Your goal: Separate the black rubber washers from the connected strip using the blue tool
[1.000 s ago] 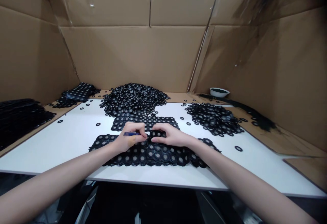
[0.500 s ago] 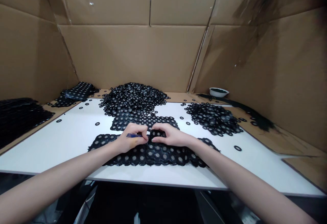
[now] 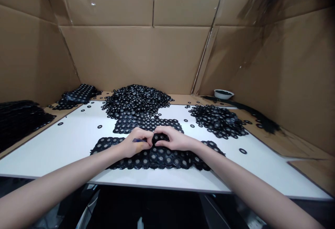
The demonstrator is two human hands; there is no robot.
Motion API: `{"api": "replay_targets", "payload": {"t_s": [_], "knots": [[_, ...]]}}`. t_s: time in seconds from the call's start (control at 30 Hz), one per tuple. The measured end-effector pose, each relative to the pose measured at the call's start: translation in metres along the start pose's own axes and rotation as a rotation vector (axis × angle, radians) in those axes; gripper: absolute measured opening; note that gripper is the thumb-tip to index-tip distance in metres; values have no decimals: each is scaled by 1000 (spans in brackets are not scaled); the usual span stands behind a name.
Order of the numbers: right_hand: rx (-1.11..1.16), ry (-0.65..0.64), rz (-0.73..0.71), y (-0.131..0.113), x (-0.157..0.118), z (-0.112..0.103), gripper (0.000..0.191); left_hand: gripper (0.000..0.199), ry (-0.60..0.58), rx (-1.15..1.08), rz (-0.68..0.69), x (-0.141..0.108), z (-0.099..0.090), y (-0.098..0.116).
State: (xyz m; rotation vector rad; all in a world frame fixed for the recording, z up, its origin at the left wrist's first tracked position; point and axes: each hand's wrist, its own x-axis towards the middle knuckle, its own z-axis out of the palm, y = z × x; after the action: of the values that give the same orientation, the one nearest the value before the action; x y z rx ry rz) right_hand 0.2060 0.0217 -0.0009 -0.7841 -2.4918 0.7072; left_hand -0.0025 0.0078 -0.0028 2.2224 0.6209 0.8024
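Both hands meet above a long black strip of joined rings (image 3: 167, 160) lying on the white board. My left hand (image 3: 137, 142) is closed around a thin blue tool (image 3: 138, 140), its fingertips at the edge of a small black ring piece (image 3: 160, 137). That piece is pinched between the thumb and fingers of my right hand (image 3: 174, 139). Just behind the hands lies a second flat sheet of joined rings (image 3: 170, 122). The tool's tip is hidden by the fingers.
A tall heap of loose black rings (image 3: 138, 100) stands behind the sheets, a smaller heap (image 3: 220, 121) to the right. Dark stacks (image 3: 23, 122) sit at far left. A white bowl (image 3: 223, 94) is at back right. Cardboard walls (image 3: 131, 54) surround the board (image 3: 65, 152).
My left hand has moved slightly right and the blue tool with it. My right hand and the small piece have shifted a little left, so the fingers are closer together.
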Motion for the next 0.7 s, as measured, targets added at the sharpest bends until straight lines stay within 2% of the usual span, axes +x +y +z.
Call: {"api": "replay_targets", "payload": {"t_s": [0.23,0.4,0.57,0.7], "knots": [[22,-3,28,-6,-2,-2,23,18,17,72,6,-1,0,-1],[57,83,145,-9,-1,-5,51,16,104,79,32,-3,-1,3],[77,66,125,-10,1,-7,37,14,110,44,37,-2,0,4],[102,69,111,-10,1,-8,36,15,121,0,21,-1,0,4]]}}
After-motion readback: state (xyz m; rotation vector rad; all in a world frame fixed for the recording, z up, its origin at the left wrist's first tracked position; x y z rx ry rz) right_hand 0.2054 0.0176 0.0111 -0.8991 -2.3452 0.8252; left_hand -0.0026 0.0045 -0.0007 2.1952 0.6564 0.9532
